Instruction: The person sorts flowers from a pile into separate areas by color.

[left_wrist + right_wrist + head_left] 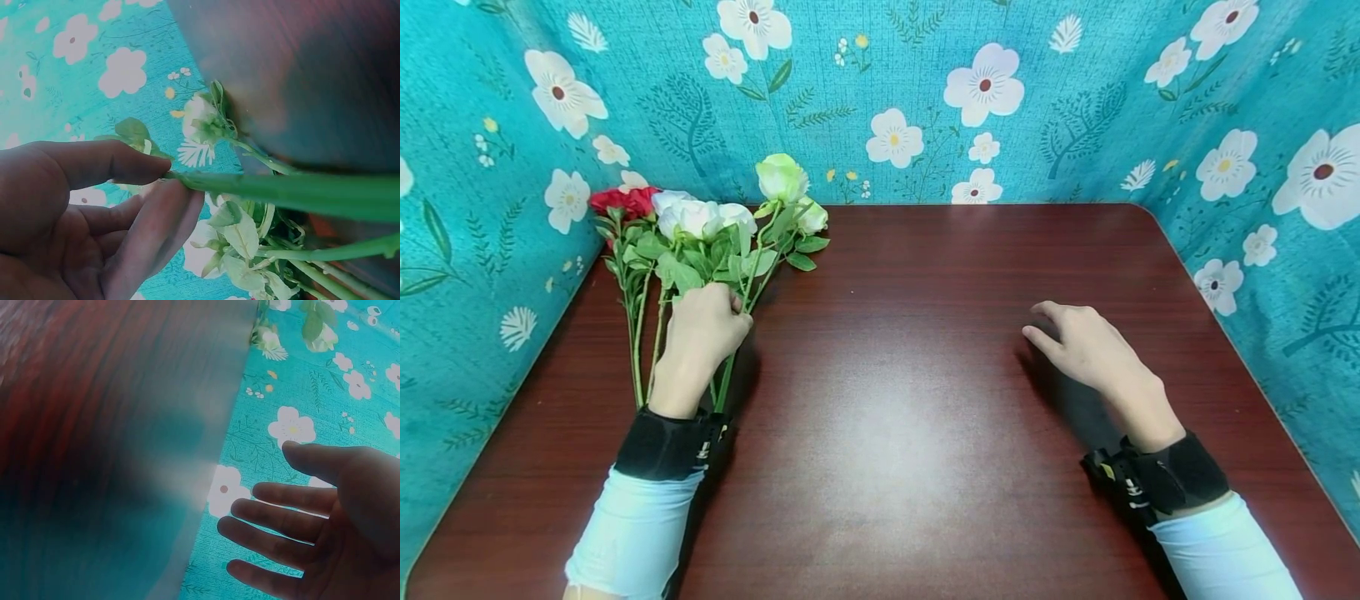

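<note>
From above, a bunch of flowers (700, 242) lies at the far left of the dark red table (925, 375), near the blue flowered wall (925, 100). The left hand (703, 329) is curled over the green stems. The right hand (1078, 342) hovers over the table well away from the flowers, fingers loose and holding nothing.

At the left wrist, the thumb and a finger (125, 162) pinch one green stem (294, 190), with leaves and a pale bloom beyond it.

At the right wrist, the fingers (281, 515) are spread and relaxed. The table looks blurry here.
</note>
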`<state>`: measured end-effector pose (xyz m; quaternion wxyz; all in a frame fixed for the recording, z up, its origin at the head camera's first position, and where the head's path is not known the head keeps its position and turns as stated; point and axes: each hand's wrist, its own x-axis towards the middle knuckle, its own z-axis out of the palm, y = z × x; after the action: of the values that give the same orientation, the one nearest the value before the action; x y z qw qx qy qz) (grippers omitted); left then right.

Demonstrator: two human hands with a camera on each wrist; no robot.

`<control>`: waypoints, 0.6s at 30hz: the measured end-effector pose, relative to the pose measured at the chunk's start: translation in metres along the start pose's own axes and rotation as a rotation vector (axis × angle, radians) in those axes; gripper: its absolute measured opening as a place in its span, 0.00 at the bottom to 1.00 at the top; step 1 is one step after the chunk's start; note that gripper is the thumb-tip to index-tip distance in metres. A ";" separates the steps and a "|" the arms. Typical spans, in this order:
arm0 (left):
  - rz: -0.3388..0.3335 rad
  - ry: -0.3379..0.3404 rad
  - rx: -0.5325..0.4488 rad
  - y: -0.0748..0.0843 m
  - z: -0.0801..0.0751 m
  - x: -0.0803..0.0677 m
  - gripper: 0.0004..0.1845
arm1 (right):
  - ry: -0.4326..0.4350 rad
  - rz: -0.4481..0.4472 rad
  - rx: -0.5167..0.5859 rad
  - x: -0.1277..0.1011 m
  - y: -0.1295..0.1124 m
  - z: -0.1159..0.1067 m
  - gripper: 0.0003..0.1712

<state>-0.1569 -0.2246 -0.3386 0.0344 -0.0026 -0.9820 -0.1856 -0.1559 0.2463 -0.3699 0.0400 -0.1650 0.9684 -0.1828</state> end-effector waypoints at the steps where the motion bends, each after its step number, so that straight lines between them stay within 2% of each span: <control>1: 0.001 0.002 0.001 0.001 0.000 0.000 0.21 | 0.001 0.000 0.000 0.000 0.000 0.000 0.25; 9: -0.001 -0.007 0.042 0.005 -0.003 0.000 0.20 | -0.009 0.007 -0.001 0.002 -0.001 0.002 0.26; 18: 0.003 -0.024 0.040 0.005 -0.003 0.000 0.18 | -0.013 0.003 0.007 0.003 0.000 0.003 0.26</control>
<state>-0.1569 -0.2206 -0.3339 0.0228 -0.0058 -0.9859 -0.1657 -0.1585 0.2437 -0.3729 0.0473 -0.1646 0.9677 -0.1849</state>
